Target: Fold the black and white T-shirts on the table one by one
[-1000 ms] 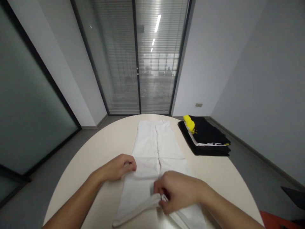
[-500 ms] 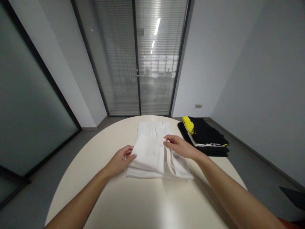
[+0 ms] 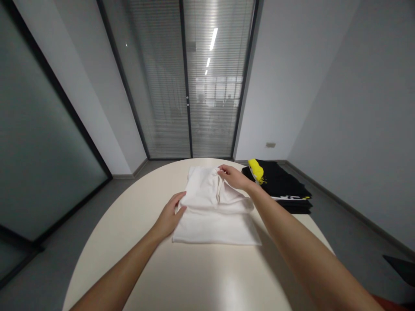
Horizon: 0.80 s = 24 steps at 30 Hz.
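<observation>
A folded white garment [image 3: 214, 226], its exact kind not clear, lies on the table in front of me. Its upper layer is bunched and creased, while the lower part is smooth and flat. At the far side, my right hand [image 3: 234, 177] pinches the upper layer between thumb and fingers, with a fold of cloth hanging from the grip. My left hand [image 3: 169, 217] rests against the garment's left edge, thumb and fingers apart, and the fingertips touch the cloth.
Pale rounded table [image 3: 129, 224] under the garment. At its right side sits a stack of folded black clothes [image 3: 280, 179], the top one with a yellow print. Beyond the far edge stands a glass partition with blinds [image 3: 210, 129]. A dark object [image 3: 400, 270] shows at lower right.
My right hand has moved away from me and slightly left, drawing the upper layer of the garment with it. More of the lower layer shows. My left hand has shifted slightly right.
</observation>
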Tool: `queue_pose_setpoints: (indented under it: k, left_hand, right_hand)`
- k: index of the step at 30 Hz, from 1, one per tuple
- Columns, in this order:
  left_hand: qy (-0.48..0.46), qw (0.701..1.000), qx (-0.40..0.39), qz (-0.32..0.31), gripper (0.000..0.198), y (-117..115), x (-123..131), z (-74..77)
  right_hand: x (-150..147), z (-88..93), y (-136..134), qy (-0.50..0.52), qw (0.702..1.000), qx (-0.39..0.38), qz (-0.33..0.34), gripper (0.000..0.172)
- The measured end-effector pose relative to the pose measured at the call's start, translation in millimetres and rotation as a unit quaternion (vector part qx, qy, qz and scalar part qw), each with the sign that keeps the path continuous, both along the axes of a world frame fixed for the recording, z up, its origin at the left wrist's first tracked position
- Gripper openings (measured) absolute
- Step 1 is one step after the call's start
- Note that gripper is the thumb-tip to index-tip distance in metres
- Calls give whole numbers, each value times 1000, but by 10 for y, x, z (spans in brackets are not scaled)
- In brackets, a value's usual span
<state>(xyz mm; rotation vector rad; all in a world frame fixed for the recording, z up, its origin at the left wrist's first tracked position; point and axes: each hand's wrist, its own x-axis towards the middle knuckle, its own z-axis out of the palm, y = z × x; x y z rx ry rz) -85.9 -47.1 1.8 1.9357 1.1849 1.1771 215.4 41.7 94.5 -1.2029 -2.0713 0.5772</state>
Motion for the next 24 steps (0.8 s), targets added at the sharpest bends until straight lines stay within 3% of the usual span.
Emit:
queue_pose_setpoints:
  k: [4, 9, 14, 17, 20, 22, 24]
  left_hand:
    - [40, 996, 75, 34, 51, 99, 33, -138]
    - [111, 988, 94, 44, 59, 151, 55, -328]
    - [163, 983, 77, 46, 57, 131, 39, -348]
    - [179, 980, 77, 50, 55, 80, 37, -261]
    - [196, 975, 94, 46, 47, -28, 21, -73]
    - [215, 970, 117, -5, 36, -131, -4, 105]
    - [251, 955, 140, -71, 25, -244, -31, 294]
  right_hand:
    - [-27, -8, 133, 16, 1000, 17, -21, 29]
    - [-101, -153, 223, 39, 998, 28, -46, 28]
    - [-190, -319, 2, -31, 995, 47, -78, 45]
    - [-220, -267, -363, -85, 991, 80, -65, 35]
    - [-243, -158, -839, -145, 987, 32, 64, 21]
    - [-249, -114, -1139, -205, 964, -18, 168, 19]
    - [-239, -114, -1370, -256, 945, -37, 201, 32]
